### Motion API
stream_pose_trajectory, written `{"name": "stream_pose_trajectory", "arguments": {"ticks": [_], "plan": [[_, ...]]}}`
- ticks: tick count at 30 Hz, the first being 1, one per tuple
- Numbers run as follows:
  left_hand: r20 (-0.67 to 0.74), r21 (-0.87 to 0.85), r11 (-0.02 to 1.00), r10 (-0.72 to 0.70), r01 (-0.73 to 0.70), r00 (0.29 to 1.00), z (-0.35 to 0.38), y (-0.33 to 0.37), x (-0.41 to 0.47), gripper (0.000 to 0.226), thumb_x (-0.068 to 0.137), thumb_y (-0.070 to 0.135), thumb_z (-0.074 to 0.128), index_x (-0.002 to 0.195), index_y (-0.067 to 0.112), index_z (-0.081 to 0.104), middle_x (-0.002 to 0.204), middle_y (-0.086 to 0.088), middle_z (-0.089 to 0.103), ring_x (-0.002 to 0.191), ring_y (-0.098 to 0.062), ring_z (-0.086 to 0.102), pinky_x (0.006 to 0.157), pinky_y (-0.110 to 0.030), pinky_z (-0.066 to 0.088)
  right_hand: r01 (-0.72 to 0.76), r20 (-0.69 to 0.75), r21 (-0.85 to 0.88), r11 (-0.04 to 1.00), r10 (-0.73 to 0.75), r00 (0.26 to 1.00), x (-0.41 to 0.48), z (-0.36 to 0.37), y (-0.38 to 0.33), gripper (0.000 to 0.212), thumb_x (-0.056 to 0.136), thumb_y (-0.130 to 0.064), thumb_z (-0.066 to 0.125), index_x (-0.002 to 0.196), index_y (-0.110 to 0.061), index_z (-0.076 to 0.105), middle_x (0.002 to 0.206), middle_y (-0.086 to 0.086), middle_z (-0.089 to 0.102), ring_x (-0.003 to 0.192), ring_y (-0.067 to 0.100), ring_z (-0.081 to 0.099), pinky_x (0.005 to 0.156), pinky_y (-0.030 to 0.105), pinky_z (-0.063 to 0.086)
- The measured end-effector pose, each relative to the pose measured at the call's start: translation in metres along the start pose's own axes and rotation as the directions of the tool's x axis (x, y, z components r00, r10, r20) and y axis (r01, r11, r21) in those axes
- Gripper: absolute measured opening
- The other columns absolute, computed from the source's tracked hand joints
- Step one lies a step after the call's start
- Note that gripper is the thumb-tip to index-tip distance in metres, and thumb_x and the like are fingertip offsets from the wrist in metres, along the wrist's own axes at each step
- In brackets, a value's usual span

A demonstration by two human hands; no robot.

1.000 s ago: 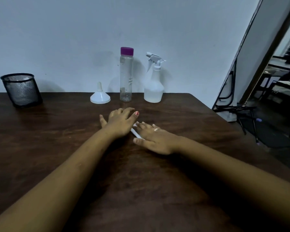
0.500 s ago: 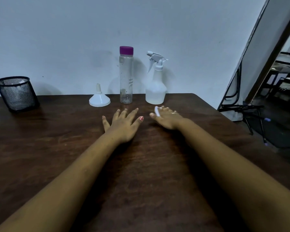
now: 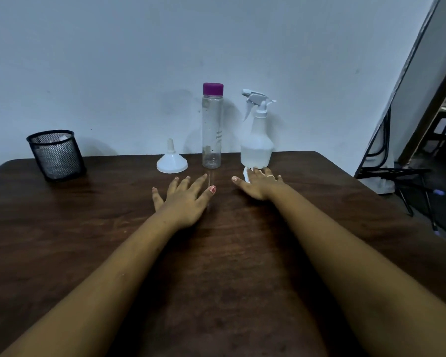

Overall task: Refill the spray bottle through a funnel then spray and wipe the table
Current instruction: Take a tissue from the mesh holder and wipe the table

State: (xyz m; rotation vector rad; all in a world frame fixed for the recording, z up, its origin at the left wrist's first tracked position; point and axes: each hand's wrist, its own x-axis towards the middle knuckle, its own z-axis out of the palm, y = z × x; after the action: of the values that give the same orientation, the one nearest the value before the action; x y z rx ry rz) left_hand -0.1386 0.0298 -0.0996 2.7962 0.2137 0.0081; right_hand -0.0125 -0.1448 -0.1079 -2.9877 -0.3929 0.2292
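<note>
A white spray bottle (image 3: 257, 143) with a grey trigger stands at the back of the dark wooden table (image 3: 88, 240), against the wall. Left of it stands a clear bottle with a purple cap (image 3: 211, 124), then a white funnel (image 3: 172, 161) resting mouth down. My right hand (image 3: 259, 182) lies flat just in front of the spray bottle, pressing a small white wipe (image 3: 246, 174) that mostly hides under the fingers. My left hand (image 3: 184, 198) rests flat on the table with fingers spread, holding nothing.
A black mesh cup (image 3: 56, 154) stands at the back left of the table. The table's right edge falls off toward a dark floor with chair legs (image 3: 410, 191) and a door frame beyond.
My right hand has slid the white wipe away from my left hand, forward and to the right, up to the base of the spray bottle. My left hand has spread flat.
</note>
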Motion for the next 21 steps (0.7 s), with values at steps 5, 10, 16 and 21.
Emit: {"name": "stream_pose_trajectory", "arguments": {"ticks": [5, 10, 16, 21], "plan": [[-0.006, -0.007, 0.999, -0.040, 0.040, 0.999, -0.002, -0.014, 0.000, 0.055, 0.093, 0.062, 0.012, 0.146, 0.048, 0.005, 0.161, 0.002, 0.004, 0.148, -0.021, -0.006, 0.111, -0.060, -0.011, 0.094, 0.020, -0.022, 0.995, -0.094, 0.995, 0.002, 0.005, -0.048, 0.083, 0.089, -0.071, 0.012, 0.153, -0.020, 0.000, 0.161, 0.002, -0.002, 0.148, 0.020, -0.002, 0.116, 0.054, -0.002], [-0.020, -0.062, 0.996, -0.064, 0.062, 0.998, -0.001, -0.020, -0.003, 0.052, 0.094, 0.059, 0.014, 0.145, 0.048, 0.009, 0.160, 0.002, 0.007, 0.148, -0.020, -0.005, 0.111, -0.059, -0.011, 0.359, 0.083, -0.067, 0.931, -0.354, 0.932, -0.028, 0.016, -0.085, 0.064, 0.100, -0.049, 0.017, 0.153, -0.018, -0.002, 0.161, 0.004, -0.005, 0.148, 0.019, -0.003, 0.120, 0.045, -0.002], [-0.014, -0.063, 0.995, -0.077, 0.076, 0.997, -0.010, -0.027, -0.015, 0.053, 0.094, 0.059, 0.013, 0.146, 0.047, 0.008, 0.161, 0.002, 0.006, 0.148, -0.020, -0.005, 0.111, -0.058, -0.011, 0.509, 0.111, -0.025, 0.860, -0.504, 0.857, -0.076, 0.019, -0.070, 0.069, 0.097, -0.057, 0.020, 0.153, -0.023, -0.001, 0.161, -0.001, -0.003, 0.148, 0.014, -0.003, 0.120, 0.043, -0.001], [0.000, -0.080, 0.989, -0.121, 0.121, 0.993, -0.015, -0.042, -0.028, 0.054, 0.093, 0.061, 0.014, 0.145, 0.048, 0.010, 0.160, 0.003, 0.008, 0.148, -0.019, -0.004, 0.112, -0.058, -0.010, 0.254, 0.067, -0.036, 0.966, -0.252, 0.965, -0.051, 0.008, -0.035, 0.072, 0.093, -0.064, 0.012, 0.152, -0.025, -0.002, 0.161, 0.001, -0.004, 0.148, 0.019, -0.002, 0.118, 0.047, -0.001]]}}
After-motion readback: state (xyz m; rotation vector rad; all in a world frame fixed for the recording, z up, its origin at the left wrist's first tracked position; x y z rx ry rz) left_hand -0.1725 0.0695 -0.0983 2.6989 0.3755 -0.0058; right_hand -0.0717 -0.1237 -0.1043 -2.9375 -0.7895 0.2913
